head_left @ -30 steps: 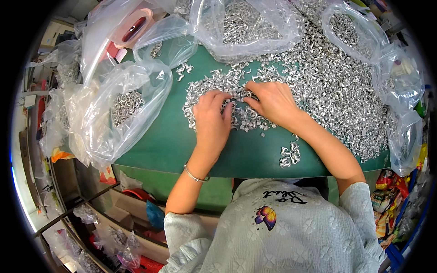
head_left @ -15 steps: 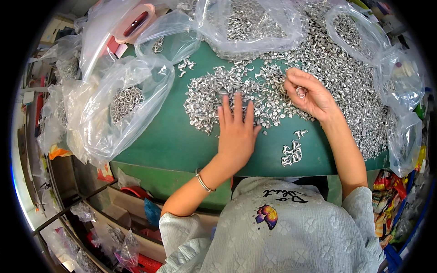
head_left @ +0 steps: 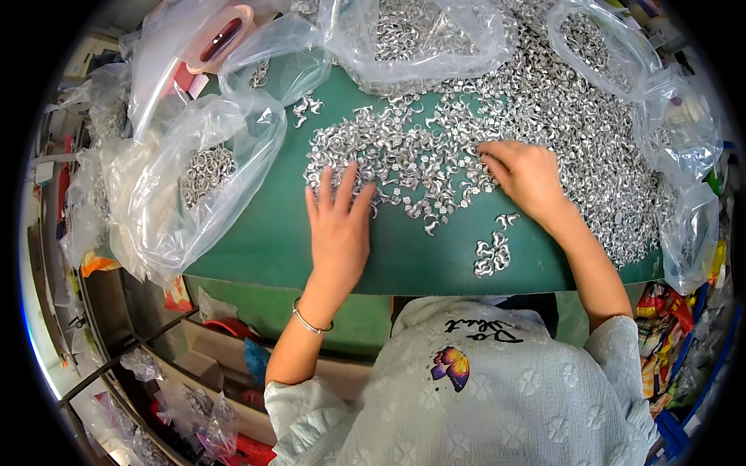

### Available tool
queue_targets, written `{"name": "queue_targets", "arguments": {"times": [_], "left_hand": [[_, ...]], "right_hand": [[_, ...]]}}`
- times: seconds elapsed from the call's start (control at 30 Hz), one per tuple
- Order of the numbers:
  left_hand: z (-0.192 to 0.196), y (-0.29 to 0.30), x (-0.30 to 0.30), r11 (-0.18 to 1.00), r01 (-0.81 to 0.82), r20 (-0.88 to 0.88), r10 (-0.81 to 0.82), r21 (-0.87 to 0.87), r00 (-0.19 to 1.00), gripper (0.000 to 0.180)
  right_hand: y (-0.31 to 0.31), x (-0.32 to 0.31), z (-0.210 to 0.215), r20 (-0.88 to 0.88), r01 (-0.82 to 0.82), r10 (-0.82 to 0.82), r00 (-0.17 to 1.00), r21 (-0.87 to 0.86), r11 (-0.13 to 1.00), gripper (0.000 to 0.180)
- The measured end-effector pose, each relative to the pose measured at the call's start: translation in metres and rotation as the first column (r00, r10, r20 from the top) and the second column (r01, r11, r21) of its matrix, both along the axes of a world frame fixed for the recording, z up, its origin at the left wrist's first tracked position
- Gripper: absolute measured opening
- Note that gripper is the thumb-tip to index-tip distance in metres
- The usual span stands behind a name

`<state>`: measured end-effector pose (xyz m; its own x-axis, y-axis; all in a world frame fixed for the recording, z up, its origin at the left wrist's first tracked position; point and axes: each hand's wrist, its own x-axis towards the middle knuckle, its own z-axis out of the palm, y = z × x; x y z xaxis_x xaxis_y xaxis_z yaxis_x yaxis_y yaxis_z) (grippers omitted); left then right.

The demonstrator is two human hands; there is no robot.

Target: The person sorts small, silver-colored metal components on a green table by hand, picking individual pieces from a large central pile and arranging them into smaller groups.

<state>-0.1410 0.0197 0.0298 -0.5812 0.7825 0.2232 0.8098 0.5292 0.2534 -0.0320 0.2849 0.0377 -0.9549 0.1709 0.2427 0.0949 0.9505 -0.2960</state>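
Small curved silver metal pieces [head_left: 420,151] lie spread over the green table top [head_left: 311,260]. My left hand [head_left: 339,233] rests at the near left edge of this spread, fingers apart, fingertips touching the pieces. Over the right end of it, my right hand [head_left: 528,177] has its thumb and fingers drawn together among the pieces. What lies between those fingertips is hidden. A small separate cluster of the same metal pieces [head_left: 492,255] sits near the table's front edge, below my right hand.
A large heap of silver pieces [head_left: 598,163] covers the right side. Clear plastic bags with metal parts stand at the left [head_left: 208,175], the back [head_left: 404,74] and back right [head_left: 590,50]. A pink container [head_left: 225,39] holds a dark red oval object. Shelves with bags line the left.
My left hand has moved left along the pieces. My right hand has turned palm down and lowered onto the spread; the ring-like piece seen in it earlier no longer shows.
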Motion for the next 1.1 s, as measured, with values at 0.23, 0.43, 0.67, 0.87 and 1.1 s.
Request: {"name": "queue_targets", "arguments": {"times": [0.23, 0.43, 0.67, 0.87, 1.1], "left_hand": [[0.003, 0.028, 0.029, 0.992, 0.088, 0.139, -0.101, 0.094, 0.985, 0.039], [-0.005, 0.005, 0.032, 0.996, 0.033, 0.034, -0.036, 0.086, 0.999, 0.031], [-0.005, 0.017, 0.034, 0.982, -0.043, 0.095, 0.025, 0.182, 0.995, 0.026], [-0.002, 0.004, 0.032, 0.971, -0.116, 0.060, 0.106, 0.208, 0.993, 0.027], [-0.007, -0.004, 0.031, 0.971, -0.068, 0.075, 0.051, 0.231, 0.996, 0.031]], "right_hand": [[-0.041, -0.022, 0.002, -0.133, -0.174, 0.151, 0.979, -0.176, 0.969, 0.019], [-0.020, -0.008, 0.012, 0.082, -0.165, 0.194, 0.978, -0.277, 0.947, 0.013], [-0.036, -0.026, 0.005, 0.093, -0.194, 0.202, 0.975, -0.089, 0.977, 0.013], [-0.034, -0.020, 0.007, 0.180, -0.232, 0.221, 0.958, 0.044, 0.972, 0.008], [-0.022, -0.017, 0.021, 0.095, -0.123, 0.148, 0.984, -0.228, 0.966, 0.004]]}}
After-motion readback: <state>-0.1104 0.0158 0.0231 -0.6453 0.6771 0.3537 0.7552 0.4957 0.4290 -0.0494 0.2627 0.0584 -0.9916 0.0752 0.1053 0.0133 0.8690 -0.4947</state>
